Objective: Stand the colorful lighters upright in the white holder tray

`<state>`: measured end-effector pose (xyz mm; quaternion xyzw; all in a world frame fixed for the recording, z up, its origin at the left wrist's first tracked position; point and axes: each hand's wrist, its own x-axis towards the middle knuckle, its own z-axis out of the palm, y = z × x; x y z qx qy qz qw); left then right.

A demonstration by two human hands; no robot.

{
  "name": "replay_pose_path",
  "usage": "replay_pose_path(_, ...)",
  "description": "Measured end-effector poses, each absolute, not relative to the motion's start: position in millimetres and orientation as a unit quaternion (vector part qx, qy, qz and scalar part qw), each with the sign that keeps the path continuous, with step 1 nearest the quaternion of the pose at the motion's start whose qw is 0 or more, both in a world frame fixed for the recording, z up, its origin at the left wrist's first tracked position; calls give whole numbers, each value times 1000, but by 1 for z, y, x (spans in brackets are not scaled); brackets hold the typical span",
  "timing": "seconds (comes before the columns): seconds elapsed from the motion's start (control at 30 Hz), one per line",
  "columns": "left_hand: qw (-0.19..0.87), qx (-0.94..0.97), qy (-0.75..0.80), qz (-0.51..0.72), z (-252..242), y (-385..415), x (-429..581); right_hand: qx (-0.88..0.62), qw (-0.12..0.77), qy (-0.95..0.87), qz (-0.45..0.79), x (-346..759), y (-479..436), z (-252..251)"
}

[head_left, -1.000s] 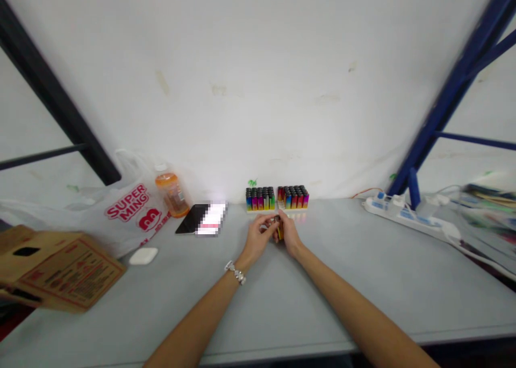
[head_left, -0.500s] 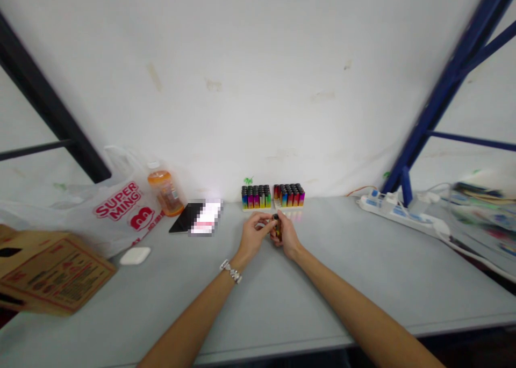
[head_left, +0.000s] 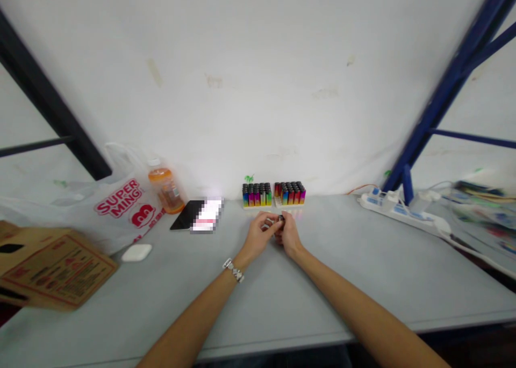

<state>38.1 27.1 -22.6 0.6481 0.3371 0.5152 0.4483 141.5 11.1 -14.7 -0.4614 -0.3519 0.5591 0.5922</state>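
Note:
Both hands meet over the grey table, a little in front of two trays of colourful lighters. My right hand (head_left: pixel 291 238) is wrapped round a lighter (head_left: pixel 281 218), of which only the dark top shows. The fingertips of my left hand (head_left: pixel 258 235) are pinched together at that top, and a bracelet is on this wrist. The left tray (head_left: pixel 257 207) holds several upright lighters in rows. In the right tray (head_left: pixel 296 204) several more stand, with a gap at its front left corner.
At the left are a cardboard box (head_left: pixel 60 271), a plastic bag (head_left: pixel 116 212), an orange bottle (head_left: pixel 166 190), a white case (head_left: pixel 137 252) and a tablet (head_left: pixel 187 216). A power strip (head_left: pixel 403 215) with cables lies at the right, near a blue post (head_left: pixel 427 115).
Both hands have shifted slightly right, and the fingers now cover more of the lighter. Its yellowish body was visible before and is now hidden.

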Motion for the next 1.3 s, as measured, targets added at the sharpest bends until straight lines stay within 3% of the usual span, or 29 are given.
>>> replay_pose_path(0.23, 511, 602, 327, 520, -19, 25, 39, -481, 611, -402, 485, 142, 13, -24)
replay_pose_path(0.67, 533, 585, 327, 516, -16, 24, 40, -472, 612, -421, 475, 143, 12, -26)
replay_pose_path(0.87, 526, 584, 332, 521, -15, 23, 40, -474, 610, -379, 509, 141, 11, -22)
replay_pose_path(1.1, 540, 590, 332, 500, -19, 26, 38, -388, 541, -366, 651, 145, 13, -22)
replay_pose_path(1.3, 533, 589, 329, 510, -19, 26, 37, -404, 577, -394, 590, 145, 15, -25)
